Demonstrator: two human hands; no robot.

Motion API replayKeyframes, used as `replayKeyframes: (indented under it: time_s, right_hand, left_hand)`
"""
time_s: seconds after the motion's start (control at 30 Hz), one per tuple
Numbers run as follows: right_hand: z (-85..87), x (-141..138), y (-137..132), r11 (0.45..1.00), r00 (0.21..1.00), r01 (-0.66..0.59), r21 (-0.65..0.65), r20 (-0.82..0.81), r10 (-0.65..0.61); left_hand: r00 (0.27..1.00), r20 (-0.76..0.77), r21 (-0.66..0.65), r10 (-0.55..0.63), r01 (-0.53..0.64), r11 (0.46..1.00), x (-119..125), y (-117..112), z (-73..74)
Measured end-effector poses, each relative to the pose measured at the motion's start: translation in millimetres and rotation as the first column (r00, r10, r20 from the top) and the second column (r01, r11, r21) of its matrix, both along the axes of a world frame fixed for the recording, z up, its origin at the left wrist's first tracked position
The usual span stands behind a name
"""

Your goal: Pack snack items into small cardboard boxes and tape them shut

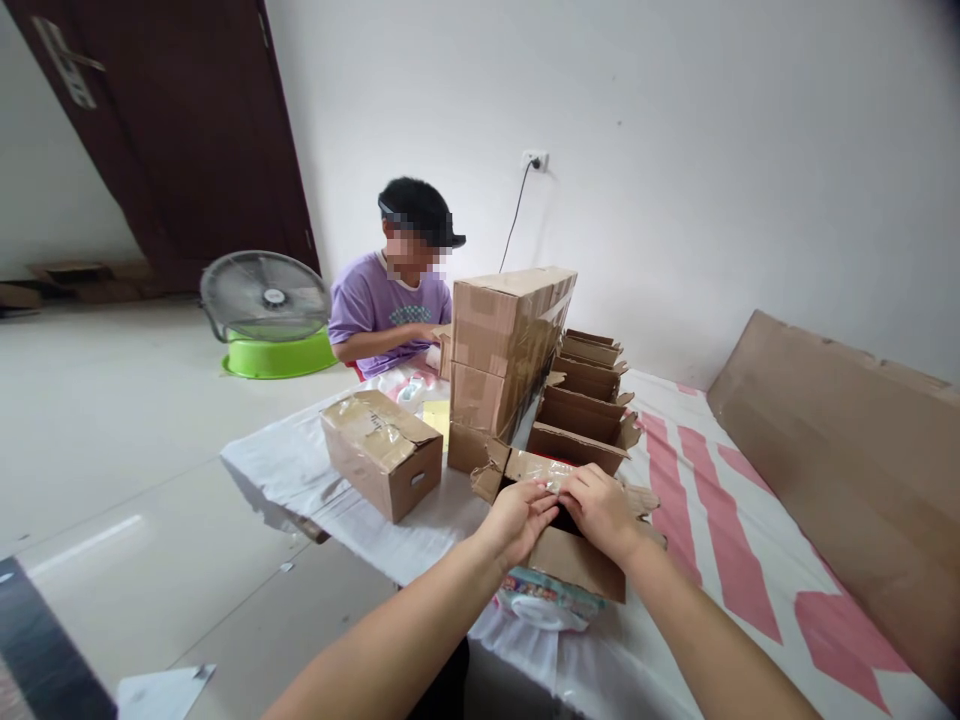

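Observation:
Both my hands meet over the mouth of an open cardboard box (581, 563) at the near end of the table. My left hand (521, 520) is turned partly palm up, its fingers bent together beside the far flap. Curled down at the same flap, my right hand (598, 508) has its fingertips close to the left ones. Shiny clear tape or film shows by the fingertips; what they pinch is too small to make out. A packet with a white lid (541, 610), like a wipes pack, sticks out below the box's near flap.
Several open cartons (581, 415) line up behind, beside a tall taped stack of boxes (480, 350). A closed carton (382, 450) stands left. Across the table a person (390, 310) handles a small box. A fan (266, 297) and large cardboard sheet (840, 450) flank the table.

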State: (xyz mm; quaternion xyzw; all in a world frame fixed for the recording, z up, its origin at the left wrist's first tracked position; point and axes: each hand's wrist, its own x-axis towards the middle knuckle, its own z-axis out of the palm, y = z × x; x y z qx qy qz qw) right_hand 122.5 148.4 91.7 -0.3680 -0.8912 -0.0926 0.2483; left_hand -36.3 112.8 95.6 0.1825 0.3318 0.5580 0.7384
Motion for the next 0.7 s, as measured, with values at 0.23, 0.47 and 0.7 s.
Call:
replayKeyframes:
  time_s: [0.23,0.47,0.7]
  right_hand:
    - [-3.2,-2,7,1.000,1.000,-0.007,-0.011,-0.010,0.007]
    - [-1.0,1,4,1.000,1.000,-0.025,-0.005,-0.001,0.025]
    - [0.5,3,-5,0.993,0.992,-0.109,-0.037,0.061,0.112]
  left_hand:
    - [0.999,0.053,-0.006,0.013,-0.013,1.000,0,-4,-6.3]
    - [0.997,0.072,-0.001,0.016,-0.016,1.000,-1,-6,-8.9]
    - [0.996,0.068,-0.041,0.060,-0.057,0.998,2,-7,-8.4]
